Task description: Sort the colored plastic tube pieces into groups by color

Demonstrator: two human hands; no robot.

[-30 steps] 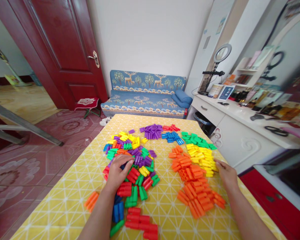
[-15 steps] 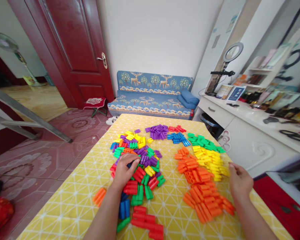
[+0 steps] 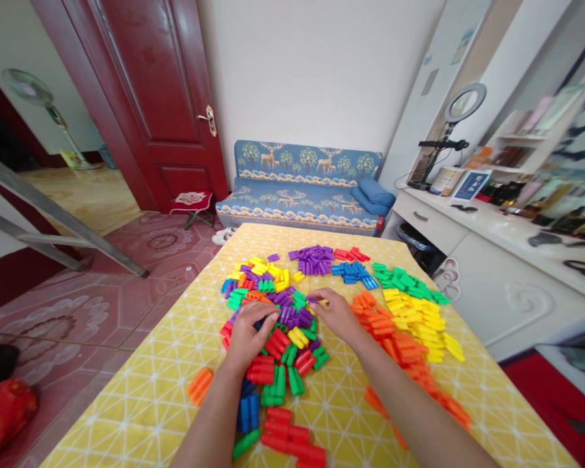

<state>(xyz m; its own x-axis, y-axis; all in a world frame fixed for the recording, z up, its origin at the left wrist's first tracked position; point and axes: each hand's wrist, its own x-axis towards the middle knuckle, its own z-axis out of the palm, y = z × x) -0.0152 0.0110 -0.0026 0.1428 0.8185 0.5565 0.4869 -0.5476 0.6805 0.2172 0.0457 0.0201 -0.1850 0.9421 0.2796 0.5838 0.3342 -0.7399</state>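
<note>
A mixed pile of plastic tube-shaped building pieces in several colours lies on the left half of the table. My left hand rests on this pile, its thumb apart from the index finger; the other fingertips are hidden. At the pile's right edge, my right hand has its fingertips closed around a small purple piece. Single-colour groups lie beyond and to the right: purple pieces, red pieces, blue pieces, green pieces, yellow pieces and orange pieces, partly covered by my right forearm.
A yellow patterned cloth covers the table. Joined red pieces and an orange piece lie near the front. Past the table are a blue sofa, a red stool and a white dresser at right.
My right hand has moved left from beside the yellow group to the mixed pile's edge. Yellow pieces now show where it was. My left hand has stayed on the pile. The view has shifted slightly.
</note>
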